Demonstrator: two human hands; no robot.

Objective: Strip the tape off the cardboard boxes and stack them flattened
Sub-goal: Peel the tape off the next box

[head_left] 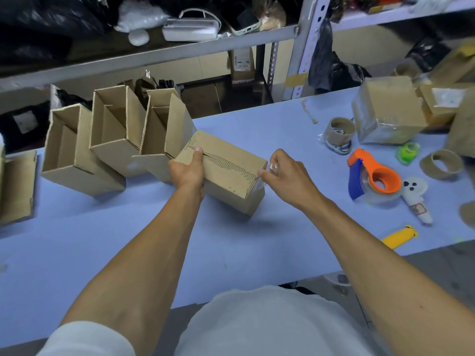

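Pale blue bench (257,242) spanning the view, under grey metal shelving (154,51) crowded with bags and clutter. 3 open cardboard boxes (115,129) lined up at left, leaning on one another, flaps up. Taped parcel (385,111) at far right, wrapped in clear film. Closed cardboard box (226,170) at bench centre, tilted, seam running along its top face. Left hand (187,170) gripping the box's near-left end, thumb pressed on top beside the seam, fingers curled round the side. Right hand (288,173) at the box's right end, fingers pinching a strip of clear tape (272,168), seemingly lifted off the corner, though blurred. Orange and blue tape dispenser (375,176) right of the hands. 2 bare cardboard tape cores (340,129) nearby. Yellow cutter (401,235) near the front edge.
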